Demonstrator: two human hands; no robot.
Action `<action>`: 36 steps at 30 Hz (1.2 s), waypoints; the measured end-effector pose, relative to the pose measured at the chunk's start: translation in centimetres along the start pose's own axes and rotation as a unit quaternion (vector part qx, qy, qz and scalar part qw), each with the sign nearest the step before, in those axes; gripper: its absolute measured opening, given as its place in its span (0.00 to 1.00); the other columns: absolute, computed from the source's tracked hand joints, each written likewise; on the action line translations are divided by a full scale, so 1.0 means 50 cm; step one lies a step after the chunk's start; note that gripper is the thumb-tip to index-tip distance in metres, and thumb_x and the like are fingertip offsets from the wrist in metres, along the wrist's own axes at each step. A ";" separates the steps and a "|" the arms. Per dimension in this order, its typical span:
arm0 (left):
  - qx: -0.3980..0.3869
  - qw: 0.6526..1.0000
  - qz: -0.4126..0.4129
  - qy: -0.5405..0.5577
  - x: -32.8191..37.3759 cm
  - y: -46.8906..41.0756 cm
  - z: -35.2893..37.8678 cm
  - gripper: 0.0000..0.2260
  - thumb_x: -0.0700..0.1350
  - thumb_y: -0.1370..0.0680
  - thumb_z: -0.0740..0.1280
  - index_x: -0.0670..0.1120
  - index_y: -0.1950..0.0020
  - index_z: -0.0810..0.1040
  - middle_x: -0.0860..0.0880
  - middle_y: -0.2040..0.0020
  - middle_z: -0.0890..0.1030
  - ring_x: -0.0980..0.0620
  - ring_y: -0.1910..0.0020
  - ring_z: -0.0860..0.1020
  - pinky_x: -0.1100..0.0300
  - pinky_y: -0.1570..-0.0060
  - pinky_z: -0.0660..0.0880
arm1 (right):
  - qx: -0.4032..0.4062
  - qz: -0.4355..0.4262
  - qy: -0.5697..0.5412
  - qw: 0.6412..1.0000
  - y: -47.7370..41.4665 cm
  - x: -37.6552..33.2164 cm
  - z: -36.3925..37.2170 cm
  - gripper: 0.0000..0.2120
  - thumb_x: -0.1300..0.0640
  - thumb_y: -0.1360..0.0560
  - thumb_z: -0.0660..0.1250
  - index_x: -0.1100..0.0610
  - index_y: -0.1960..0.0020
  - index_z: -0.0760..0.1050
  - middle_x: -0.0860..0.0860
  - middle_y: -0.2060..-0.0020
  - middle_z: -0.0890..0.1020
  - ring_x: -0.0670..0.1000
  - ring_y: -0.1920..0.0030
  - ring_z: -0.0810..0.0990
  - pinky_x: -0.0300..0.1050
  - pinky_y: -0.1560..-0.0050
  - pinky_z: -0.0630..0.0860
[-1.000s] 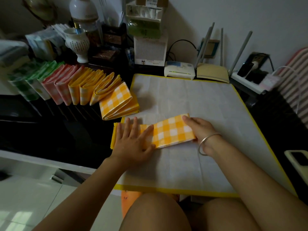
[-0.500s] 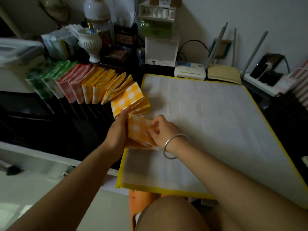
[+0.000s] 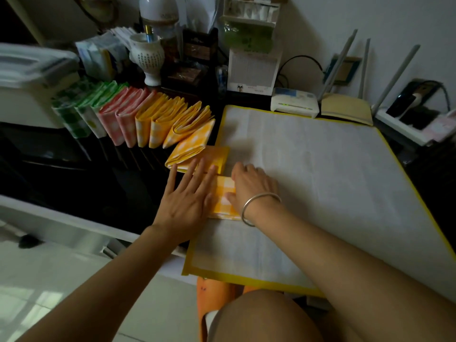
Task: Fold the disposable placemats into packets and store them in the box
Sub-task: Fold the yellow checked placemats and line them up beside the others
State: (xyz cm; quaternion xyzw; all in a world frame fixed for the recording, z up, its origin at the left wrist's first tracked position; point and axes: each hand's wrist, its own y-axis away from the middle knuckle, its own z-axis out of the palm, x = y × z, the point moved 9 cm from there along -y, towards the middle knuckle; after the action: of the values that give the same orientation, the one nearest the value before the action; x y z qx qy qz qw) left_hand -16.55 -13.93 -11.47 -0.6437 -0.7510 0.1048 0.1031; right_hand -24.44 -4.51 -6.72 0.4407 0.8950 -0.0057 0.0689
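A yellow-and-white checked placemat folded into a small packet (image 3: 225,198) lies at the left edge of the white work sheet (image 3: 320,174). My left hand (image 3: 185,198) lies flat with straight fingers over the packet's left side. My right hand (image 3: 251,186), with a silver bangle on the wrist, presses down on its right side with the fingers bent over it. Just beyond stands a leaning row of folded packets (image 3: 138,122), green, pink and yellow, running back to the left. A white lidded box (image 3: 29,80) sits at the far left.
A white vase (image 3: 147,58), cartons and a calendar crowd the back of the dark table. Two routers (image 3: 293,102) with antennas and a power strip line the wall at the right. My knees are below the sheet's yellow front edge.
The long folded strip was folded up between both hands into a short packet. It now lies flat again under both hands, further left beside the row.
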 end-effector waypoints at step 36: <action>0.078 0.987 0.065 -0.121 -0.083 -0.180 -0.116 0.21 0.39 0.26 0.61 0.35 0.33 0.75 0.38 0.60 0.81 0.37 0.65 0.81 0.50 0.70 0.77 | -0.171 0.069 -0.267 0.946 -0.075 0.047 -0.010 0.16 0.49 0.30 0.73 0.57 0.49 0.76 0.52 0.53 0.80 0.53 0.52 0.79 0.45 0.51 0.75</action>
State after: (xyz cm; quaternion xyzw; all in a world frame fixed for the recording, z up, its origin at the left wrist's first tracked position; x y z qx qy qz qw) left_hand -22.77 -19.25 -3.37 -0.6637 -0.7040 0.2469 0.0542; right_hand -28.85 -4.92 -6.70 0.4654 0.7988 0.0348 0.3797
